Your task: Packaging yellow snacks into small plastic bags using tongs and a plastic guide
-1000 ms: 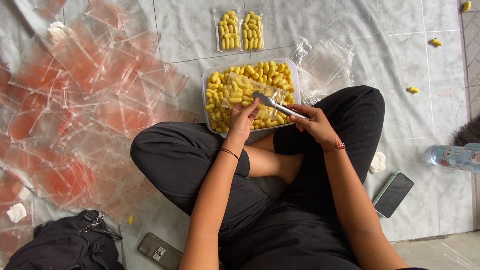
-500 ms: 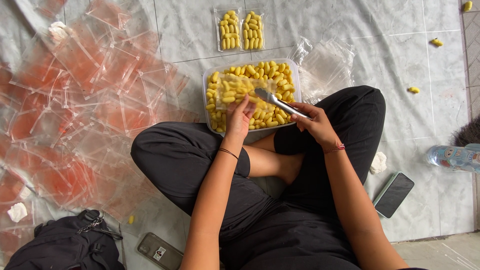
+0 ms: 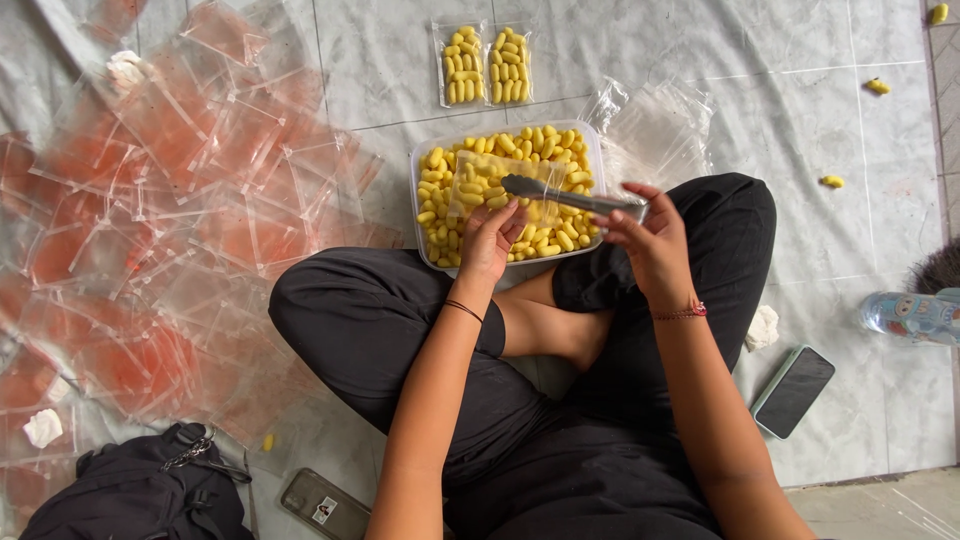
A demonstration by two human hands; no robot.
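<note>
Holding a small clear plastic bag [image 3: 495, 188] over the clear tub of yellow oblong pieces [image 3: 508, 190] — left hand [image 3: 490, 240] pinching its near edge. Metal tongs [image 3: 570, 197], gripped by right hand [image 3: 650, 240], now lying flatter, tips at bag mouth; contents unclear. Filled packets [image 3: 487, 64] beyond, loose reddish bags [image 3: 170, 220] left.

A person sits cross-legged on a pale tiled floor, a clear plastic tub [image 3: 418, 190] of yellow cocoon-shaped pieces [image 3: 470, 160] against the knees. The left hand [image 3: 490, 240] pinches a small clear bag [image 3: 495, 190] above the tub. The right hand [image 3: 652, 240] grips metal tongs [image 3: 570, 196], their tips reaching into the bag's mouth. Two filled packets [image 3: 483, 64] lie beyond the tub, a stack of empty bags [image 3: 660, 125] to its right. Red-tinted clear pouches [image 3: 170, 200] cover the floor on the left. A phone [image 3: 795, 390] lies near the right knee.
</note>
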